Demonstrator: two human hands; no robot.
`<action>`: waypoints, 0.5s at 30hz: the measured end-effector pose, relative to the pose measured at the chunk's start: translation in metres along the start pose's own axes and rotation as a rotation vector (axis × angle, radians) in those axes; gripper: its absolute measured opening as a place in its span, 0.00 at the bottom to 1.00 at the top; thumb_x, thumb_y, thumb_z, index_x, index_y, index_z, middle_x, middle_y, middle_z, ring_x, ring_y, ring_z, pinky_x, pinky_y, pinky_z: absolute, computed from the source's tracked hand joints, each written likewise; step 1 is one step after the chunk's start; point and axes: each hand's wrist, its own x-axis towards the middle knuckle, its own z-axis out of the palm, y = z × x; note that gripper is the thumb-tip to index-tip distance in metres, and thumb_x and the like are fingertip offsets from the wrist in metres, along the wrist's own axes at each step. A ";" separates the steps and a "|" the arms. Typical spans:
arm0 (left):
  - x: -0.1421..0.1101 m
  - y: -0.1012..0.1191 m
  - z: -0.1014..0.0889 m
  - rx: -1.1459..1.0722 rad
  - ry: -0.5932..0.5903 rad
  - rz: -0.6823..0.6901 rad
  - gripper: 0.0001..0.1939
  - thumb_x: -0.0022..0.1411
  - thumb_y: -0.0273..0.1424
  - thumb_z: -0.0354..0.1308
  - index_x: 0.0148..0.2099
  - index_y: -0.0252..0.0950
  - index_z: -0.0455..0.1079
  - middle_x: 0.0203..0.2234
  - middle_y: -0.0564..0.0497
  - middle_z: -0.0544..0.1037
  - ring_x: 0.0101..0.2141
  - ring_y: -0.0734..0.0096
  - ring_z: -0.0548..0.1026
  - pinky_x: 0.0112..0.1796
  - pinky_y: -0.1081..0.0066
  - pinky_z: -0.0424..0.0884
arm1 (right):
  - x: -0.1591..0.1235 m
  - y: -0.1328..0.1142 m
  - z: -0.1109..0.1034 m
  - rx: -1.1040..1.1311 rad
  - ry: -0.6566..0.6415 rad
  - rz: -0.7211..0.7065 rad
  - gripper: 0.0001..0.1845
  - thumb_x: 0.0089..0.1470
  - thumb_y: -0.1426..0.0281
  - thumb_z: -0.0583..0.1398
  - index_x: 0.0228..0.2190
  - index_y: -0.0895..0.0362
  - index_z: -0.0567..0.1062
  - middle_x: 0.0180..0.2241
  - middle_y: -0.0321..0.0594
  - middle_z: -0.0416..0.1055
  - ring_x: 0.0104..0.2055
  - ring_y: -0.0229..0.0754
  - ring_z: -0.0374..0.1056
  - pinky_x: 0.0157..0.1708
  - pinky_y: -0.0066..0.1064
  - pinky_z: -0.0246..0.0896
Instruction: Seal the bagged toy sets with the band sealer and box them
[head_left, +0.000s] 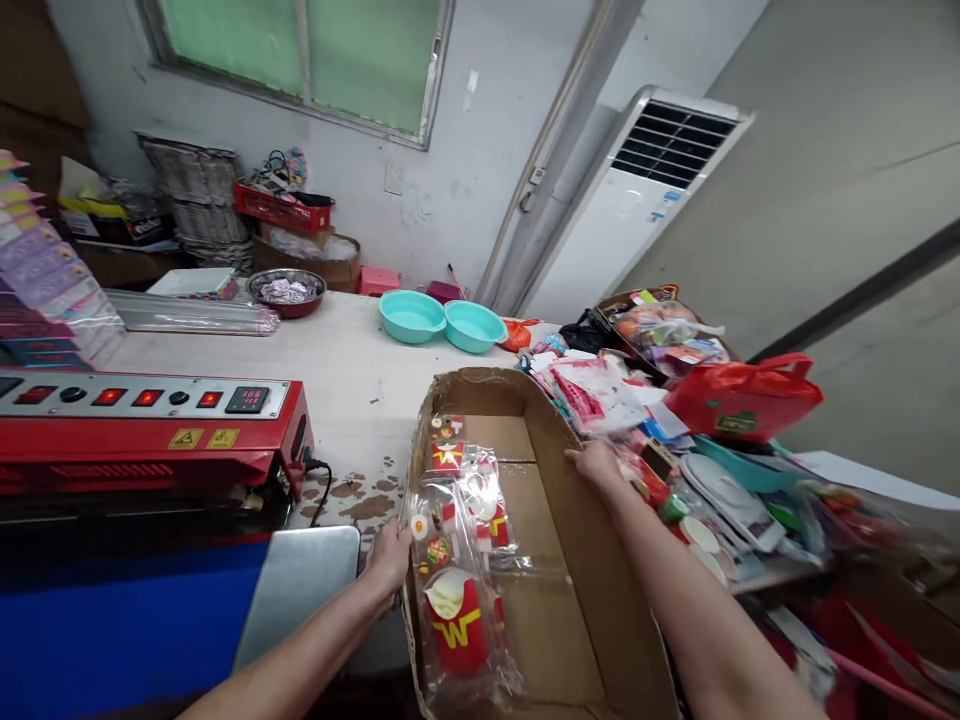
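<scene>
A long open cardboard box [611,560] lies in front of me, its far end over the white table. My left hand [389,556] is closed on the box's left wall. On the opposite side, my right hand [600,468] grips the right wall, with its fingertips at the inner side. Clear plastic packets lie along the left half of the box. The nearest packet [459,625] shows a red fries carton with a yellow W and small toy food pieces. Behind it, another packet [448,457] has a similar red carton. The box's right half shows bare cardboard.
A red sealing machine [150,435] with lit switches stands left, beside a metal plate [311,570] and a blue belt [135,610]. Two turquoise basins [412,318] sit at the back. Piled bags and packaging [600,395] crowd the right. Stacked boxes [52,270] stand far left.
</scene>
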 end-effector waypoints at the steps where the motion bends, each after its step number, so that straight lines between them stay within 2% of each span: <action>1: 0.007 0.001 0.007 0.018 0.026 -0.014 0.10 0.57 0.27 0.49 0.38 0.31 0.71 0.37 0.40 0.78 0.40 0.58 0.74 0.39 0.68 0.66 | 0.014 -0.006 0.010 -0.009 -0.022 -0.010 0.11 0.46 0.68 0.64 0.30 0.64 0.78 0.29 0.51 0.76 0.36 0.48 0.72 0.36 0.33 0.62; 6: 0.039 0.004 0.037 0.121 0.112 -0.087 0.13 0.59 0.29 0.49 0.42 0.29 0.70 0.42 0.37 0.77 0.44 0.56 0.74 0.41 0.69 0.65 | 0.080 -0.023 0.058 -0.050 -0.110 -0.075 0.13 0.51 0.68 0.61 0.36 0.64 0.78 0.38 0.57 0.75 0.43 0.53 0.71 0.40 0.36 0.62; 10: 0.066 0.010 0.045 0.182 0.148 -0.140 0.14 0.60 0.30 0.48 0.44 0.30 0.69 0.43 0.38 0.77 0.46 0.58 0.73 0.43 0.69 0.64 | 0.115 -0.038 0.079 -0.060 -0.126 -0.141 0.15 0.52 0.69 0.59 0.40 0.65 0.76 0.39 0.59 0.74 0.44 0.56 0.71 0.41 0.38 0.62; 13: 0.082 0.021 0.043 0.196 0.178 -0.154 0.15 0.61 0.31 0.46 0.47 0.30 0.68 0.46 0.38 0.75 0.48 0.59 0.72 0.45 0.70 0.63 | 0.108 -0.059 0.078 -0.044 -0.012 -0.238 0.25 0.54 0.69 0.56 0.53 0.64 0.65 0.50 0.60 0.68 0.53 0.57 0.63 0.48 0.41 0.58; 15: 0.090 0.029 0.042 0.197 0.191 -0.155 0.16 0.62 0.32 0.46 0.47 0.30 0.68 0.46 0.38 0.75 0.47 0.59 0.72 0.45 0.70 0.63 | 0.081 -0.071 0.075 0.047 0.018 -0.389 0.31 0.55 0.63 0.57 0.57 0.59 0.58 0.54 0.54 0.64 0.56 0.54 0.60 0.51 0.40 0.56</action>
